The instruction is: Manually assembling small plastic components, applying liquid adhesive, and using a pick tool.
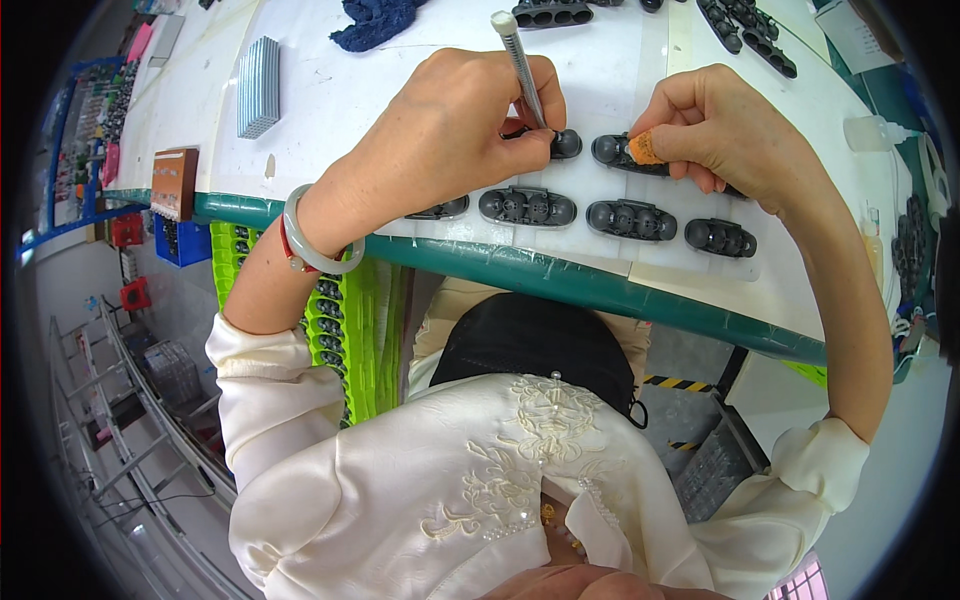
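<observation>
My left hand (pixel 460 130), with a pale bangle and a red cord at the wrist, is closed round a slim silver pen-like tool (pixel 517 65) with a whitish top end. Its lower end meets a small black oblong part (pixel 567 144), mostly hidden by my fingers. To the right, my right hand (pixel 710 125) pinches a small orange pad (pixel 645 149) against another black oblong part (pixel 611 150). In a row nearer me lie more such parts with round bumps: one (pixel 527 207) at the middle, another (pixel 631 220) beside it, and a third (pixel 720 238) farther right.
The white table (pixel 330 120) has a green front edge (pixel 480 262). A dark blue cloth (pixel 375 22), a bluish ribbed block (pixel 259 88) and more black parts (pixel 553 14) lie farther back. A clear bottle (pixel 872 133) is at the right. Bright green trays (pixel 375 340) stand below the table.
</observation>
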The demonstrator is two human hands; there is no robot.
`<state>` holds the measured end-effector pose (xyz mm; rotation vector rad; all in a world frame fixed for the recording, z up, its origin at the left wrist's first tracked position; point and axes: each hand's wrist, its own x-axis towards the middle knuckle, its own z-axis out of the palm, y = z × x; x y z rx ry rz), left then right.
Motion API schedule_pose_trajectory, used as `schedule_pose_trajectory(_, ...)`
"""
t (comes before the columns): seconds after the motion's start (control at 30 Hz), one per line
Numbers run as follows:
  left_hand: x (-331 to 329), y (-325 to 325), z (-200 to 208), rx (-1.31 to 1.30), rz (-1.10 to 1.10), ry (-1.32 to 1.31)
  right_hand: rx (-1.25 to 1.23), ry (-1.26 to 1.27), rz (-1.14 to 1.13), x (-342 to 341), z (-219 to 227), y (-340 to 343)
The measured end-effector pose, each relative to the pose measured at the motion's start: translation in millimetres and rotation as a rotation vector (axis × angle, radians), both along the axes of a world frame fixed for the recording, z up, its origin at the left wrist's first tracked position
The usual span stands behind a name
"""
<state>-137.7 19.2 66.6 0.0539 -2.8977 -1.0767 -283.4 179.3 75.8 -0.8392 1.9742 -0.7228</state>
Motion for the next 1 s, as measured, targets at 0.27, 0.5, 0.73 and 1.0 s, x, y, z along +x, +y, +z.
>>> schedule_pose_trajectory(0.27, -5, -1, 3, -0.014, 0.01, -0.083, -0.065, -0.005, 0.038, -4, -6, 3)
schedule_pose_trajectory(0.5, -2, -4, -6, 0.05, 0.006, 0.032, -0.284, -0.061, 0.034, 5, -1, -10)
schedule_pose_trajectory(0.73, 2, -4, -6, 0.11, 0.066, 0.001, -0.167, -0.113, 0.112, 20, -12, -27)
schedule_pose_trajectory(1.0, 7, -20, -9, 0.3, 0.043, -0.029, -0.065, -0.083, 0.093, 26, -5, -38)
